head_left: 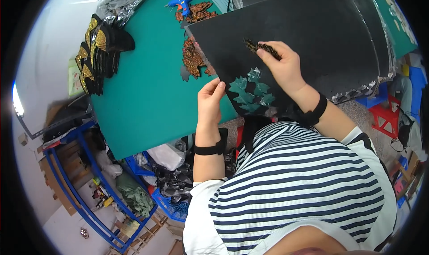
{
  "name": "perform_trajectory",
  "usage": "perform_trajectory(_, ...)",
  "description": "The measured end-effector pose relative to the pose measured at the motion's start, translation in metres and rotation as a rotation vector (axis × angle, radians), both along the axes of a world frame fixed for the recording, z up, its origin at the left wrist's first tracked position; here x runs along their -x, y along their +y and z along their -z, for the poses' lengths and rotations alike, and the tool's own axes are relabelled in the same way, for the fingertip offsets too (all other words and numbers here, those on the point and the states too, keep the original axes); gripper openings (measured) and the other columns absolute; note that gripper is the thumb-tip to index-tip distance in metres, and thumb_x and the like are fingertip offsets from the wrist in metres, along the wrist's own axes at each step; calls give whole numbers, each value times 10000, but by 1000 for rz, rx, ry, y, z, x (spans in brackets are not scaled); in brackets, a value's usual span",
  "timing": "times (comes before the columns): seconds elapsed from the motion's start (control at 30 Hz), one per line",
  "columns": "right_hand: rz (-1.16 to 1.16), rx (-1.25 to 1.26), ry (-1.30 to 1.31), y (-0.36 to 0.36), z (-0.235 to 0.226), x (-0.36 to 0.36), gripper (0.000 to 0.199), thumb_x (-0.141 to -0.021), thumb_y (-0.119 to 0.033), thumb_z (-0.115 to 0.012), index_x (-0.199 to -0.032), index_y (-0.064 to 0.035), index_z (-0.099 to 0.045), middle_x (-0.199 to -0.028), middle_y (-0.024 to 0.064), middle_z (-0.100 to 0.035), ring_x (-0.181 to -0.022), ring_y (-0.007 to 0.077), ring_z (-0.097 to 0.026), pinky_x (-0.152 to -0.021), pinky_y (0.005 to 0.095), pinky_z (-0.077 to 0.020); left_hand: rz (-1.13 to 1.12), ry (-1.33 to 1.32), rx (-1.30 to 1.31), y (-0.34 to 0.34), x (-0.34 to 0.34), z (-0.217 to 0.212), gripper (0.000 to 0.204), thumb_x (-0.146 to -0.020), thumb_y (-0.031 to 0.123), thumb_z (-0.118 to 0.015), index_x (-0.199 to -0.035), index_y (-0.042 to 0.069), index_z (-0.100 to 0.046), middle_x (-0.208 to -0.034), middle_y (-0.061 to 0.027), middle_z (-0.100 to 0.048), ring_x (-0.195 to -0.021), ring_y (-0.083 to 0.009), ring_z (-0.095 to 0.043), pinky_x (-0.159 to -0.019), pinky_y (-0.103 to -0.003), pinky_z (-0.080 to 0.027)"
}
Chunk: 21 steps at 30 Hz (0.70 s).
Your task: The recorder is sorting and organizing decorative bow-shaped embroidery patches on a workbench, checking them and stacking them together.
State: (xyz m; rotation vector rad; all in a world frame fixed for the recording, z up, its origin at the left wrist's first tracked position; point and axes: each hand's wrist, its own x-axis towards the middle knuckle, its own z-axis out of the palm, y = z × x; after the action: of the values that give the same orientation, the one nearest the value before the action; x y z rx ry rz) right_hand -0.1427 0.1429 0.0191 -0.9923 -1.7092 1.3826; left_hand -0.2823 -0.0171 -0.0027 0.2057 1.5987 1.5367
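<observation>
My right hand (281,65) is closed over the black sheet, pinching a dark, gold-flecked glittery piece (269,49) between thumb and fingers. Its exact shape is partly hidden by the fingers. My left hand (210,101) grips the near left edge of the large black sheet (308,36), thumb and fingertips together at the rim. Several shiny green, pointed cut-outs (248,92) lie on the sheet between my hands, near its front edge.
Copper-coloured glitter cut-outs (192,60) lie on the green table (147,94) left of the sheet. Beyond them rests a blue glue gun (181,4). Stacked black-and-gold pieces (96,49) stand far left. A red stool (386,116) and blue rack (96,179) are below table height.
</observation>
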Motion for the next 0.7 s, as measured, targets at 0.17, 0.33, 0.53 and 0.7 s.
perform_trajectory(0.17,51,-288,-111,-30,6,24,211,-735,-131,-672,-935,-67,-654,-890,45,-628,-787,198,-560,-707,290,-457,172,-206,-160,5,19,-7,90,-849,51,-562,-934,29,-582,-787,1,-581,-674,-69,-526,-624,-210,-432)
perform_trajectory(0.33,-27,-183,-146,-56,4,35,288,-704,-150,-703,-965,-44,-643,-927,83,-629,-873,215,-577,-753,286,-463,254,-389,-251,13,24,3,46,-859,53,-546,-903,46,-557,-798,16,-575,-680,-57,-513,-618,-197,-410)
perform_trajectory(0.53,-126,274,-88,-57,12,37,197,-768,-88,-660,-913,43,-635,-914,83,-615,-820,127,-592,-703,234,-480,352,-304,-273,20,26,20,39,-876,57,-508,-891,62,-543,-807,9,-574,-686,-51,-501,-619,-189,-399)
perform_trajectory(0.7,39,533,60,-37,15,33,171,-822,-130,-611,-841,39,-630,-741,50,-627,-666,92,-560,-628,228,-440,455,-353,-363,18,33,46,45,-877,60,-503,-906,69,-537,-819,7,-580,-705,-69,-522,-624,-201,-415)
